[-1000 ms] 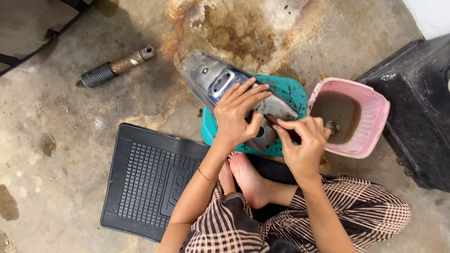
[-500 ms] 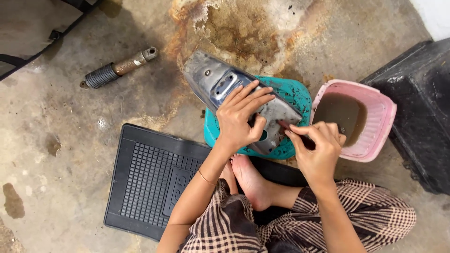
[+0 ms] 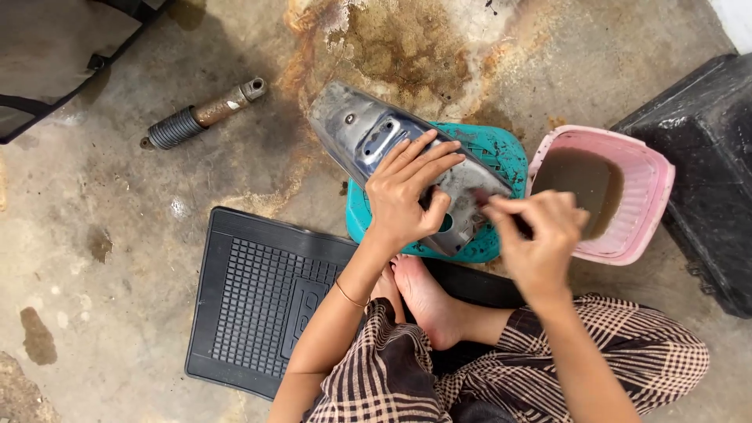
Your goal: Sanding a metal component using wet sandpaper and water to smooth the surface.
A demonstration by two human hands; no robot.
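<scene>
Metal cover (image 3: 368, 133) half hidden under left hand (image 3: 407, 196); right hand (image 3: 540, 239) blurred.

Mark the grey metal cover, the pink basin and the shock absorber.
grey metal cover (image 3: 360, 129): head view, on its bare upper end above the left hand.
pink basin (image 3: 648, 184): head view, on its right rim.
shock absorber (image 3: 205, 114): head view, on its rusty middle shaft.

Even, soft daylight; shadows faint; mild glare on metal cover (image 3: 368, 129); right hand (image 3: 540, 243) slightly motion-blurred; rest sharp.
</scene>
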